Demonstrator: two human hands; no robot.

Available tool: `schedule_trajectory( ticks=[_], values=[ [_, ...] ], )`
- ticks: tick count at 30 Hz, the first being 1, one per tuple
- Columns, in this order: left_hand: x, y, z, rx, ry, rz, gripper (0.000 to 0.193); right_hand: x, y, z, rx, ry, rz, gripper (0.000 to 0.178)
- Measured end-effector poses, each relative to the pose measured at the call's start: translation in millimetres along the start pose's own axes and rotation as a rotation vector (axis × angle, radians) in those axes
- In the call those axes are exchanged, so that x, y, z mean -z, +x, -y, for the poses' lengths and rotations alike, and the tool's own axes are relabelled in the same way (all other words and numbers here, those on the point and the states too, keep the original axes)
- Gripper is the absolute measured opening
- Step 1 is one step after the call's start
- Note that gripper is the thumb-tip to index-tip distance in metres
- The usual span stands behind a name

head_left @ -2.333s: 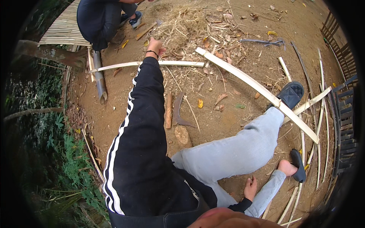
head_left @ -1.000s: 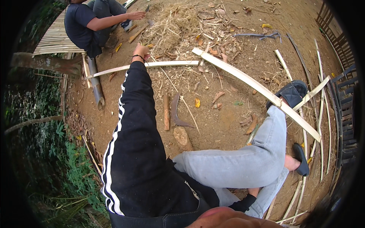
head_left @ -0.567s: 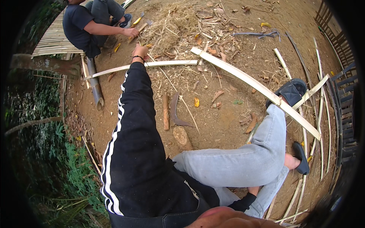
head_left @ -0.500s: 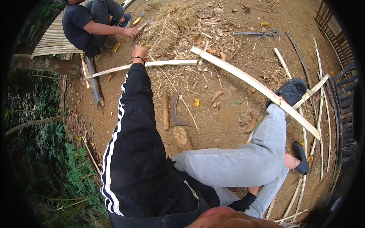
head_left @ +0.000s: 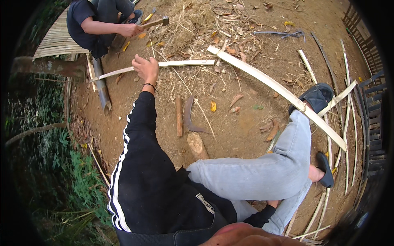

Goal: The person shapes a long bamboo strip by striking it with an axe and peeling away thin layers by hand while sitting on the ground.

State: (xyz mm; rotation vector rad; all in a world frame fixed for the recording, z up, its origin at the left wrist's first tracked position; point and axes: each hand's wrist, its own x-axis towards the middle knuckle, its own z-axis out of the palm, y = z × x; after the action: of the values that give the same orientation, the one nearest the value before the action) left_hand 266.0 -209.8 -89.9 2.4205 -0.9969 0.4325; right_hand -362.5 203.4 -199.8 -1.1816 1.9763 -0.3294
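My left hand [head_left: 146, 69], in a black sleeve with white stripes, reaches forward over a pale split bamboo strip [head_left: 186, 63]. Its fingers are bent and apart, with nothing plainly held in them; whether they touch the strip I cannot tell. The strip's left end rests by a dark bamboo tube [head_left: 101, 87]. Only the wrist area of my right hand [head_left: 272, 203] shows beside my legs; its fingers are hidden. Closer to me lie a curved sickle-like blade [head_left: 189, 116], a short brown stick [head_left: 179, 116] and a wooden block [head_left: 197, 146].
A co-worker's hand [head_left: 131, 30] grips a wooden-handled tool [head_left: 152, 24] with a small metal head. A long bamboo strip [head_left: 271, 86] crosses by my foot. More strips [head_left: 347, 123] lie along a dark slatted fence [head_left: 374, 119]. Shavings [head_left: 188, 24] cover the ground ahead.
My left hand has drawn back toward me and slightly left, its fingers now showing. The co-worker's hand has lifted the tool and moved left with it. The strips lie as before.
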Motion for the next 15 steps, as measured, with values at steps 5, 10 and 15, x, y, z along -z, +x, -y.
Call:
schedule_trajectory(
  ticks=[5, 10, 15],
  values=[
    [10.0, -2.0, 8.7, -0.418, 0.198, -0.106, 0.064, -0.6, -5.7, -0.4, -0.008, -0.028, -0.013, 0.036],
    [11.9, 72.4, -7.8, -0.751, 0.599, -0.199, 0.057, -13.4, -7.0, 2.1, -0.006, -0.027, 0.037, 0.037],
    [-43.2, 108.3, -57.9, -0.797, 0.718, 0.022, 0.044, -20.9, -18.6, -16.9, -0.015, -0.036, -0.053, 0.037]
  ],
)
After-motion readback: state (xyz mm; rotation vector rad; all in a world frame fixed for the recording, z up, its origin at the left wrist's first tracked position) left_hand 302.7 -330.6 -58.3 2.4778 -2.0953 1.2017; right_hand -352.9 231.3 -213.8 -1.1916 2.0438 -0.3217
